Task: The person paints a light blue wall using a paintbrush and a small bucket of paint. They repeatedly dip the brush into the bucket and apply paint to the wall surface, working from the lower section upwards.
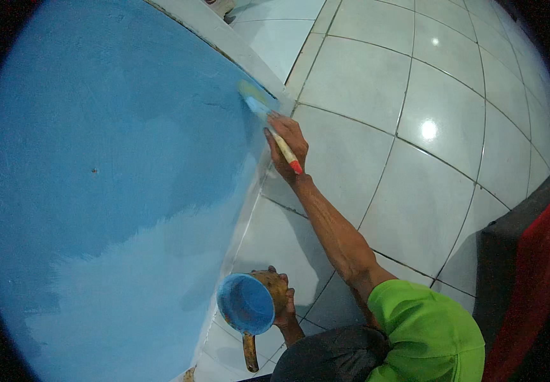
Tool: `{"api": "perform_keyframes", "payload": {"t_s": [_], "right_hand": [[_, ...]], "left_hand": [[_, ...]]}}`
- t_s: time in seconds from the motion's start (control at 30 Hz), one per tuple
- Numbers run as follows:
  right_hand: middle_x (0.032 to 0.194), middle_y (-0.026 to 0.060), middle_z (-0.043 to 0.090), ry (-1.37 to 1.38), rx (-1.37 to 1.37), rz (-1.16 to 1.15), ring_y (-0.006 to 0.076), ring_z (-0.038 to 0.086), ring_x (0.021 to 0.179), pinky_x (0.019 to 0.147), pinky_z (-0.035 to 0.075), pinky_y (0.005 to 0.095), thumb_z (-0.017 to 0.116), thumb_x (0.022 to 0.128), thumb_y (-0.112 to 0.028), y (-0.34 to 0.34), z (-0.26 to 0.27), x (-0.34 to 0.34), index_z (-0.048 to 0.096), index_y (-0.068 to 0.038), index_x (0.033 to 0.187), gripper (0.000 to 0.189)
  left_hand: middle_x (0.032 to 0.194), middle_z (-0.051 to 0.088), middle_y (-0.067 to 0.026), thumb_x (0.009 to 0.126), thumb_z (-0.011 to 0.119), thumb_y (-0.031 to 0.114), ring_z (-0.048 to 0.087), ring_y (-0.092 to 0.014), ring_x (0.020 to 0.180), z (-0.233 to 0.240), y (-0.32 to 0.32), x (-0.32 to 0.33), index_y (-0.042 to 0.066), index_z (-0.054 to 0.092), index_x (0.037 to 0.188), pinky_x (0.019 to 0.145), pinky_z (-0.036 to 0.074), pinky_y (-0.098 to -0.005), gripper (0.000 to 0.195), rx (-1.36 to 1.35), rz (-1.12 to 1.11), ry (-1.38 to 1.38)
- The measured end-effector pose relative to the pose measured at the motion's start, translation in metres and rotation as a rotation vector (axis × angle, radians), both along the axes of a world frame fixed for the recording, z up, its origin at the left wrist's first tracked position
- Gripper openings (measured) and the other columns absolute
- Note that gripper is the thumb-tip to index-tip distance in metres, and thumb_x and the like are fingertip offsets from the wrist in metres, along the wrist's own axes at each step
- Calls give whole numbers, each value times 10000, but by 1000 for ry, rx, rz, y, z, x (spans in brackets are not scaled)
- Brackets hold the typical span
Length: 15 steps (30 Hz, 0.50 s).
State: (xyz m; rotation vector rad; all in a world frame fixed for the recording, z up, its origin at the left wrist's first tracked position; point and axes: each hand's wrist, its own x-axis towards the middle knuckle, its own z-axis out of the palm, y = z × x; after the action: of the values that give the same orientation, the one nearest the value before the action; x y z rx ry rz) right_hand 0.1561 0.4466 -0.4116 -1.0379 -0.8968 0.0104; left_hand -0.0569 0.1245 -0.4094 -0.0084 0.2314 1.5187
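Observation:
My right hand [288, 143] is closed around a paintbrush [285, 152] with a pale handle and a red end. The brush's bristles, coated in light blue paint, touch the blue wall [127, 124] close to its corner by the white frame. Lower down, my left hand [282, 305] supports a dipper-like pot [246, 303] from its outer side. Blue paint coats the inside of the pot, and its stained handle points down in the picture. The wall shows a darker blue area above and a lighter blue area below, with a ragged border between them.
White floor tiles [346, 76] meet the wall's base along a pale strip. A white frame [241, 38] borders the wall's upper edge. At the right lies a dark and red object [533, 267] that I cannot identify. Part of another object [221, 6] shows beyond the frame.

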Motion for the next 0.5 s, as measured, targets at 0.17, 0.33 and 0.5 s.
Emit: {"api": "perform_keyframes", "payload": {"t_s": [0.17, 0.33, 0.5], "right_hand": [[1247, 144, 722, 73, -101, -8, 314, 681, 1164, 1001, 555, 422, 756, 895, -24, -6, -35, 12, 706, -75, 1225, 338], [1295, 145, 693, -27, 93, 43, 339, 660, 1177, 1008, 547, 443, 791, 853, -25, 4, 28, 10, 711, -111, 1250, 415], [1275, 135, 699, -55, -55, 8, 334, 659, 1178, 1005, 551, 429, 785, 859, -24, 13, -20, 22, 704, -137, 1273, 436]], "left_hand": [[1575, 321, -257, 834, 814, 529, 400, -506, 1371, 1, 10, 11, 253, 325, 1592, 925, 545, -665, 944, 24, -31, -31], [1579, 324, -251, 834, 835, 487, 420, -502, 1359, 0, 9, 9, 261, 322, 1591, 925, 575, -619, 943, 41, 7, 130], [1590, 317, -238, 834, 843, 457, 423, -495, 1357, 0, 11, 10, 267, 318, 1595, 920, 580, -610, 944, 32, -19, 108]]}}
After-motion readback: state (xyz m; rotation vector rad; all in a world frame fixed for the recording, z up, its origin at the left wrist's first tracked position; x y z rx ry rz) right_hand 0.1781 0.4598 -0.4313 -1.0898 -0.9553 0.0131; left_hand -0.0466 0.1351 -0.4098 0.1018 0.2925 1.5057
